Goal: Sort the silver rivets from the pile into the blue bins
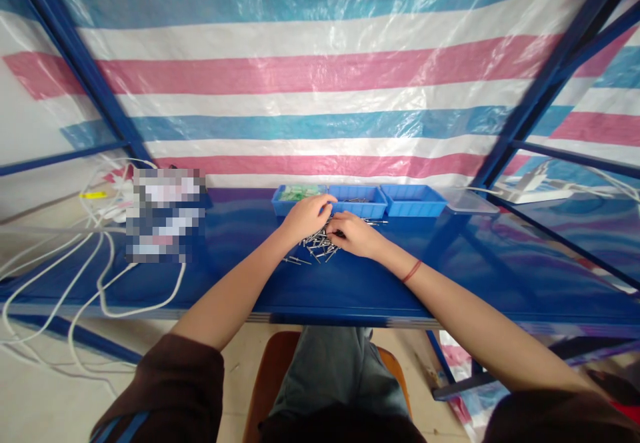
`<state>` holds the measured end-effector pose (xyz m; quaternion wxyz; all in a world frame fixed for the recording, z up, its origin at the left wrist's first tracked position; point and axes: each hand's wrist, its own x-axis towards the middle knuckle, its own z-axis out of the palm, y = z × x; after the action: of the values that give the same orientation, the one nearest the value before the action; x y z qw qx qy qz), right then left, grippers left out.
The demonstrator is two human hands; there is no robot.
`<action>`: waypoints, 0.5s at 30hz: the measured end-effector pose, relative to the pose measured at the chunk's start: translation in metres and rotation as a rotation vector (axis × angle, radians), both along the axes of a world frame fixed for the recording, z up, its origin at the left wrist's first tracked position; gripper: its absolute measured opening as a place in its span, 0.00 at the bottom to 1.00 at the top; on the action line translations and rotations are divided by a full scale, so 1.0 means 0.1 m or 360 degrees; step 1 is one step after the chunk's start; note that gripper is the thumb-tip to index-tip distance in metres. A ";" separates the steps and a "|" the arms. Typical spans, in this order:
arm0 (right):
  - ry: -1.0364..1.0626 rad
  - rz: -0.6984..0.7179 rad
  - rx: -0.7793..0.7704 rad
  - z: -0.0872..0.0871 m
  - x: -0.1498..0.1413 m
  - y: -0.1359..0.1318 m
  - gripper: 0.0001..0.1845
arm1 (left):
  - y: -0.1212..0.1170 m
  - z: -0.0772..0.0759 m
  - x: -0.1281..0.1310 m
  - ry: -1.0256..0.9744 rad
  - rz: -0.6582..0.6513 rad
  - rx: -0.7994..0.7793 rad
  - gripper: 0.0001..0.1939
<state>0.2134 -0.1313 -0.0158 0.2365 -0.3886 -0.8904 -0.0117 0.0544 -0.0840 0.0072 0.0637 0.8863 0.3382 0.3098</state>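
A loose pile of thin silver blind rivets [320,249] lies on the blue tabletop in front of me, a few of them strayed to its left. Over the pile's left side is my left hand [306,218], its fingers bent toward the right and close to the bins; whatever they hold is hidden. My right hand [354,235] reaches in from the right, fingertips pinched low at the rivets, and I cannot make out what is between them. Just behind the hands, a blue bin [361,203] contains some rivets.
Left of that bin, another blue bin [281,204] holds pale green pieces. A third blue bin [415,203] and a clear plastic lid [473,201] are to the right. White cables [103,276] tangle at the left; a power strip [537,189] sits at the right.
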 end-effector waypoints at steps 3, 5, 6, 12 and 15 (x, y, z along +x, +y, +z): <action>0.0092 -0.0057 0.0042 0.04 0.05 -0.02 0.06 | -0.03 0.06 -0.02 0.0028 -0.0035 -0.0033 0.17; 0.0196 -0.0158 0.0037 0.09 0.12 -0.05 0.05 | -0.04 0.09 -0.03 0.0048 -0.0044 -0.0109 0.21; 0.0250 -0.0199 0.0033 0.11 0.15 -0.06 0.05 | -0.05 0.10 -0.03 0.0061 -0.0054 -0.0156 0.22; 0.0646 -0.0308 0.0037 0.22 0.26 -0.09 0.03 | -0.03 0.00 0.01 0.0101 -0.0222 -0.0317 0.15; 0.0985 -0.0359 -0.0080 0.20 0.25 -0.06 0.07 | -0.03 -0.02 0.03 -0.0031 -0.0272 -0.0386 0.14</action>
<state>0.2382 -0.1369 0.0044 0.4835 -0.4757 -0.7276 0.1029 0.0576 -0.0873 0.0049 0.1998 0.8947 0.2957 0.2686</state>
